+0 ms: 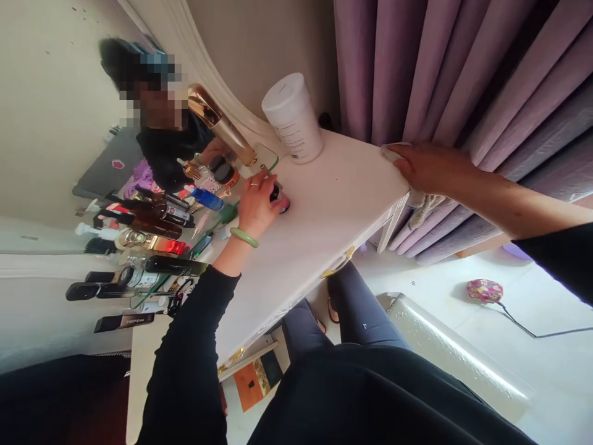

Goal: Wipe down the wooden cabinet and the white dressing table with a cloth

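Note:
My left hand (257,207), with a green bangle at the wrist, is closed around a small dark container (275,193) at the tabletop. My fingers cover most of the container, so its exact kind is hidden. At the far right corner of the white dressing table (324,213), my right hand (419,165) presses a light cloth (427,205) against the edge. Part of the cloth hangs below my palm. A white lidded canister (296,120) stands between my hands, near the mirror. Just beyond my left hand is a tall gold bottle (231,133).
Several cosmetic bottles crowd a glass shelf (157,287) at left, including a blue bottle (207,198). The mirror behind reflects a person. Purple curtains (417,68) hang beside the right corner. An open drawer (254,361), a silvery bench (458,355) and a corded flowered object (484,290) are lower down.

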`<state>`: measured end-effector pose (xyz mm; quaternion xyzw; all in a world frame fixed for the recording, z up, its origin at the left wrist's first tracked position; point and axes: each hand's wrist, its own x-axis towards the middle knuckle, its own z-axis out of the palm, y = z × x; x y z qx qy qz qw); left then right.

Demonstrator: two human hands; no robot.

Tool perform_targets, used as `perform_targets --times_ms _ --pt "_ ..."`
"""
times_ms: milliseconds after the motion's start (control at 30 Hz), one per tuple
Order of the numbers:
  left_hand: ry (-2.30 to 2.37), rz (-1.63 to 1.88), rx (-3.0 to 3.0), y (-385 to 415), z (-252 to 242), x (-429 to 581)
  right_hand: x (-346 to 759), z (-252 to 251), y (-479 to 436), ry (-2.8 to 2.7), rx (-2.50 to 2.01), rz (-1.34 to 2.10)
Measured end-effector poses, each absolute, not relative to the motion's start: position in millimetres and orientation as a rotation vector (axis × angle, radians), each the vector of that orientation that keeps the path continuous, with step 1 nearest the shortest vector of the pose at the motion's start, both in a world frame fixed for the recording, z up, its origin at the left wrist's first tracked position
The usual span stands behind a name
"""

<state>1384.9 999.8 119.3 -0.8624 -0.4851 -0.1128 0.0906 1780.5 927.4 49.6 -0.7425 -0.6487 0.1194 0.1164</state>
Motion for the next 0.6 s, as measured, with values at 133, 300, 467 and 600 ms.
perform_targets --times_ms 133,300,467,600 --pt "-1.379 -0.244 -2.614 998.3 121.3 1387.1 1780.8 52.0 909.9 -1.837 -2.265 0.292" --pt "-1.401 -0.177 -2.742 1002.9 131.7 1392.9 1779.1 57.5 907.0 -1.822 -2.305 0.284" --pt "-1.499 -0.083 -2.764 1005.6 144.1 1415.2 1778.8 63.1 907.2 -1.834 -2.372 0.296" --pt "-1.461 -0.049 -2.751 1005.9 149.7 1454.0 1782.5 61.6 907.8 -1.891 -2.393 0.301"
